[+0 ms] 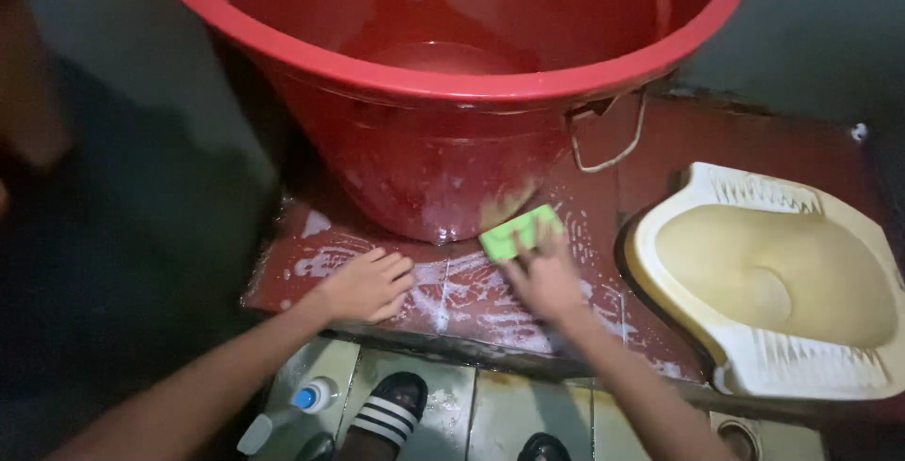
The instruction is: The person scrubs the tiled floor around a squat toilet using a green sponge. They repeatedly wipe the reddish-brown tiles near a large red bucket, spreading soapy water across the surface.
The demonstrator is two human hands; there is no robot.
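Right hand (545, 277) grips a green sponge (519, 231) at the red bucket (443, 140) base, mid-frame. Left hand (368, 284) rests spread on the soapy red ledge (471, 301).

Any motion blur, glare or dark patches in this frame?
Head view: the right hand and green sponge are motion-smeared; the left hand is sharp; soft glare sits on the wet red bucket; the left side falls into deep shadow.
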